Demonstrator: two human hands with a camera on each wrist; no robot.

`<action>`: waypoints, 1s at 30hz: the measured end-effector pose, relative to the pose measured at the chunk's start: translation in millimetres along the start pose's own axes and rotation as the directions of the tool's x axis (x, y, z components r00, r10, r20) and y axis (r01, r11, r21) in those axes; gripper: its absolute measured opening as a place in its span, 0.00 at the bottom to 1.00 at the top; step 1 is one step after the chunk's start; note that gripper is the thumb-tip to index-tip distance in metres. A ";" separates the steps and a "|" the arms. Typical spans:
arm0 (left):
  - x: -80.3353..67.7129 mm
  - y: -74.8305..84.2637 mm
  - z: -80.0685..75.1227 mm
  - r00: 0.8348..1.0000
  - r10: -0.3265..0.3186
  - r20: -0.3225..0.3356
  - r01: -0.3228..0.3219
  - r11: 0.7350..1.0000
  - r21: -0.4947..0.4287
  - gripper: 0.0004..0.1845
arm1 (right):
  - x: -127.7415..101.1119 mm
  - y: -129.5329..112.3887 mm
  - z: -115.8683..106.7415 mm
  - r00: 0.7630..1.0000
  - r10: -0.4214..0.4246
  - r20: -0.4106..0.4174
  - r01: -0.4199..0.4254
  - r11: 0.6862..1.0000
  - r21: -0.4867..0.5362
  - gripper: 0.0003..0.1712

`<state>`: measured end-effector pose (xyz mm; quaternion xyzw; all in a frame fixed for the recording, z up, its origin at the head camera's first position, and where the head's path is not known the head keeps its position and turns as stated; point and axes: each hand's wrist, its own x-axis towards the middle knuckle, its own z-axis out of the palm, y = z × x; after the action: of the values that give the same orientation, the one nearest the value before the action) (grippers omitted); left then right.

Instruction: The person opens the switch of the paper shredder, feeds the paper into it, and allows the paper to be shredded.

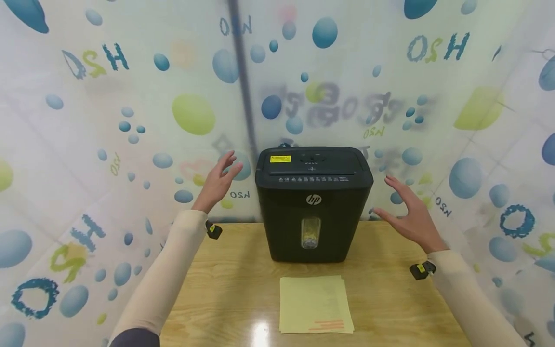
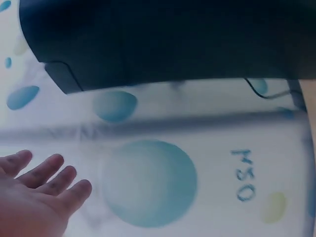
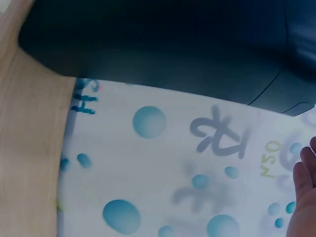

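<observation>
Black shredder (image 1: 313,202) stands at the far middle of the desk (image 1: 225,294), at twelve o'clock from the person, its back near the bubble-print curtain (image 1: 130,144). Left hand (image 1: 218,182) hangs at the shredder's nine o'clock, just beside its top edge but apart, fingers straight and loosely spread, holding nothing. Right hand (image 1: 412,214) mirrors it at three o'clock, palm turned inward, fingers wide, clear of the side wall. At six o'clock from the shredder, near it, lies a stack of yellow paper (image 1: 315,303) with red lines at its near edge; what is printed there is too faint to read.

The left wrist view is blurred: only four fingertips (image 2: 49,173) show at the lower left, the shredder's dark body (image 2: 168,44) cut off above. The right wrist view catches just a sliver of hand (image 3: 303,197) at the right edge, and the shredder (image 3: 163,44) as a dark, soft shape.
</observation>
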<state>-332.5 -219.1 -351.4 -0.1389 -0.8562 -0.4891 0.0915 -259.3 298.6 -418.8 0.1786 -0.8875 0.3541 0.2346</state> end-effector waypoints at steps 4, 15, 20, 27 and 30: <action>15.0 17.7 3.4 0.999 -0.013 0.030 0.012 1.000 0.026 0.41 | 9.7 -8.9 0.8 0.999 -0.048 -0.018 0.048 0.999 -0.016 0.51; 46.0 68.5 14.1 0.981 -0.013 0.193 -0.028 0.978 0.209 0.46 | 28.8 -28.6 2.9 0.971 -0.231 -0.064 0.229 0.973 -0.040 0.42; 59.4 90.7 23.3 0.963 -0.008 0.271 -0.072 0.957 0.281 0.47 | 35.1 -32.4 4.4 0.947 -0.311 -0.075 0.309 0.950 -0.040 0.39; 83.1 112.7 37.9 0.937 -0.009 0.348 -0.143 0.901 0.409 0.46 | 40.6 -41.3 7.1 0.931 -0.358 -0.073 0.356 0.934 -0.033 0.35; 92.5 119.7 45.2 0.920 -0.001 0.392 -0.187 0.877 0.442 0.45 | 42.9 -43.0 7.9 0.931 -0.356 -0.077 0.353 0.934 -0.047 0.34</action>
<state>-381.7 -108.6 -249.9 -0.2464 -0.9424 -0.2250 -0.0216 -276.2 257.1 -377.2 0.3171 -0.8356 0.2988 0.3346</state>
